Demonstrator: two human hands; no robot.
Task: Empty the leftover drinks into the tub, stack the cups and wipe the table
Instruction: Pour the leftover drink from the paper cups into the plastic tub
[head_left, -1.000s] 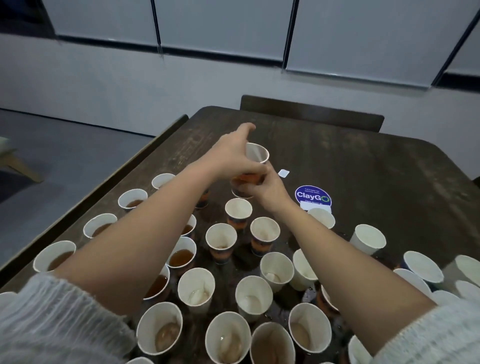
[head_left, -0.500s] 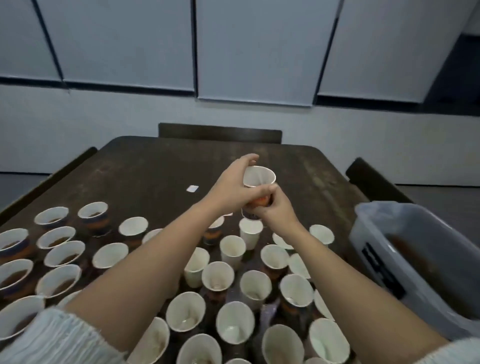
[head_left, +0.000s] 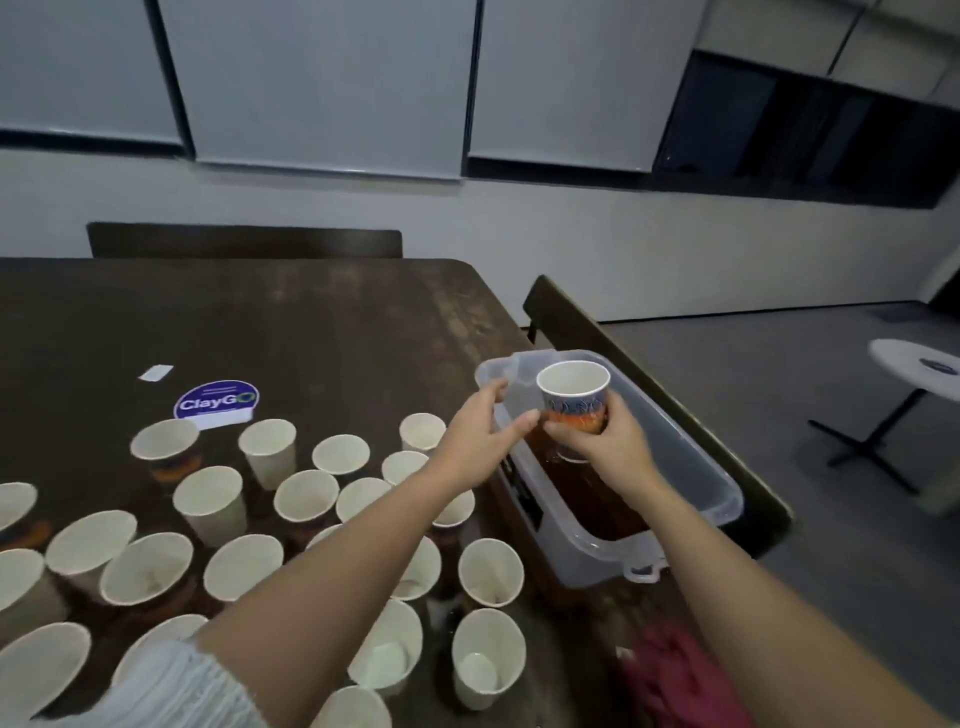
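While the right hand (head_left: 610, 447) grips a patterned paper cup (head_left: 574, 397) upright above the clear plastic tub (head_left: 696, 467) of brown liquid, left hand (head_left: 480, 436) just beside, fingers loosely spread, holding nothing.

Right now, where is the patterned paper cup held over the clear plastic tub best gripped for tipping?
Grip the patterned paper cup around its lower printed wall, from the near side, as the right hand does. It stands upright and flares to an open rim, so a low wrap leaves the rim free above the clear plastic tub.
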